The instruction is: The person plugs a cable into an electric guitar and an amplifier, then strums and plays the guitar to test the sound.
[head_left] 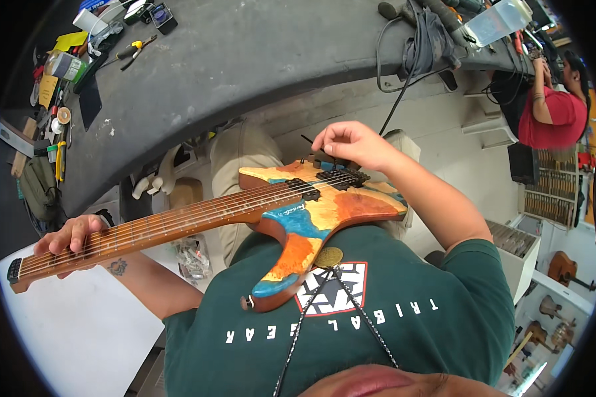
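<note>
The fingers of the left hand [73,237] were curled over the strings at the headstock end of the neck, slightly apart, with the hand wrapped around the wood. From my remote seat I saw the right hand [354,144] above the bridge, its other fingers bent in, its thumb and forefinger together beside a thin dark rod [306,139]; I could not tell whether they were clamped on it.

The guitar [298,218], its body patched in blue, orange and yellow, lay across the person's lap, just off the near edge of the grey table [245,59], its neck pointing to the left.

I checked the containers next. Along the table's left edge stood a clear jar [65,66] with a green label, its contents too small for me to make out. Below it, near the near left corner, sat a green pouch [41,188]. Toward the far left corner was a small dark box [163,18] with something bluish inside. By the right end I noted a translucent tub [500,23], its contents unclear. Off the table, to the right, a white bin [513,241] held a tight row of thin, flat pieces.
</note>
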Demonstrator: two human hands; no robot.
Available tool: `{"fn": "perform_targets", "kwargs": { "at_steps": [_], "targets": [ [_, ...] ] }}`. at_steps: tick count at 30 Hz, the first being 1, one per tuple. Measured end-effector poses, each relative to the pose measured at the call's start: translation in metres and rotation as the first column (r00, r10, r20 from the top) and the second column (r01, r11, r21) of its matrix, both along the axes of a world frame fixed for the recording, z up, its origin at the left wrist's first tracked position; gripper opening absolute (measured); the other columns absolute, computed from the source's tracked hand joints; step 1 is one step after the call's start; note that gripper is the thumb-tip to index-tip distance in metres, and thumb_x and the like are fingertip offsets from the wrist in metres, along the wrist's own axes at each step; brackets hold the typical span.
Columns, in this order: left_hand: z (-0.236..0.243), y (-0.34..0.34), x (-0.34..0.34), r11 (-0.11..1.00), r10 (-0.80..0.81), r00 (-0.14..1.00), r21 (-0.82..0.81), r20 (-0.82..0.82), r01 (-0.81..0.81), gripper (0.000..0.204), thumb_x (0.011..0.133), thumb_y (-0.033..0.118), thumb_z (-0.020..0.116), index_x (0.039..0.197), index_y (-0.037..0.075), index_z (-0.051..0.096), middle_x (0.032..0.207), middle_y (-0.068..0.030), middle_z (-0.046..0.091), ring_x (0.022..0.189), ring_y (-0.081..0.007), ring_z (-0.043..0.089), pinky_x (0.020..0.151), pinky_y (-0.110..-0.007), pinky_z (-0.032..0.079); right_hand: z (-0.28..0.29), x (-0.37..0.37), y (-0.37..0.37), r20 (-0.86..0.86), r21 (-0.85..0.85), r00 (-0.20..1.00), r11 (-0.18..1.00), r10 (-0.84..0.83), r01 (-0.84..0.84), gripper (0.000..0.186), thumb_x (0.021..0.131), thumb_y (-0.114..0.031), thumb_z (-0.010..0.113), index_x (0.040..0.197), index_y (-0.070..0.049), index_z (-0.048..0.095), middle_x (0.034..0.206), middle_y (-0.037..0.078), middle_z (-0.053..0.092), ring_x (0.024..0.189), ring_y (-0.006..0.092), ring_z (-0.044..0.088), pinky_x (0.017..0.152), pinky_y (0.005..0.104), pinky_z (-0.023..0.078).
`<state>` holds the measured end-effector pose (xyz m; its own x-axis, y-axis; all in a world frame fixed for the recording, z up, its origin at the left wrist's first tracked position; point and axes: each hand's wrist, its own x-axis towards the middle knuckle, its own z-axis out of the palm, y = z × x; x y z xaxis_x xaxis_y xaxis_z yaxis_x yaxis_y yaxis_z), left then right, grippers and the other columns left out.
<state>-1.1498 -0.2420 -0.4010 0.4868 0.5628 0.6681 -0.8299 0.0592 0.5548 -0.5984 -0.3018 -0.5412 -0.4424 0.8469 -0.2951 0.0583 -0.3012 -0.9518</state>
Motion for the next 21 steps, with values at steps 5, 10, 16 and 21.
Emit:
{"fn": "perform_targets", "kwargs": {
  "at_steps": [5, 10, 16, 21],
  "targets": [
    [-0.003, -0.001, -0.007, 1.0, 0.024, 1.0, -0.006, -0.001, -0.024, 0.064, 0.09, 0.023, 0.085, 0.15, 0.03, 0.062, 0.146, -0.005, 0.068, 0.127, -0.0255, 0.071, 0.119, -0.067, 0.039, -0.01, -0.014, 0.017, 0.395, 0.083, 0.912, 0.984, 0.11, -0.154, 0.017, 0.101, -0.018, 0.07, 0.108, -0.003, 0.069, 0.109, 0.01, 0.076, 0.096, 0.0179, 0.069, 0.089, 0.0351, 0.055],
    [-0.004, 0.004, 0.001, 1.0, 0.006, 1.0, -0.021, 0.018, -0.006, 0.063, 0.09, 0.025, 0.085, 0.149, 0.03, 0.064, 0.146, -0.0052, 0.069, 0.127, -0.0246, 0.071, 0.12, -0.068, 0.037, -0.04, -0.042, 0.031, 0.725, 0.086, 0.644, 0.896, 0.244, -0.436, 0.03, 0.101, -0.032, 0.066, 0.109, -0.004, 0.076, 0.104, 0.02, 0.076, 0.099, 0.0333, 0.073, 0.087, 0.0456, 0.056],
    [-0.004, -0.004, -0.002, 0.999, 0.007, 1.0, -0.044, 0.03, -0.006, 0.058, 0.089, 0.024, 0.086, 0.144, 0.03, 0.067, 0.146, -0.005, 0.069, 0.127, -0.0243, 0.071, 0.121, -0.068, 0.036, -0.03, -0.049, 0.039, 0.531, 0.1, 0.789, 0.902, 0.309, -0.42, 0.035, 0.1, -0.038, 0.068, 0.101, -0.004, 0.075, 0.087, 0.017, 0.073, 0.08, 0.0312, 0.069, 0.076, 0.0444, 0.054],
    [-0.005, -0.007, 0.0, 0.998, 0.002, 0.999, -0.059, 0.05, 0.001, 0.057, 0.088, 0.025, 0.087, 0.142, 0.031, 0.069, 0.145, -0.0049, 0.07, 0.126, -0.0246, 0.071, 0.122, -0.067, 0.034, -0.031, -0.052, 0.041, 0.508, 0.066, 0.809, 0.923, 0.296, -0.379, 0.036, 0.097, -0.039, 0.07, 0.096, -0.003, 0.073, 0.084, 0.016, 0.073, 0.077, 0.0319, 0.068, 0.074, 0.0447, 0.053]
  ]
}}
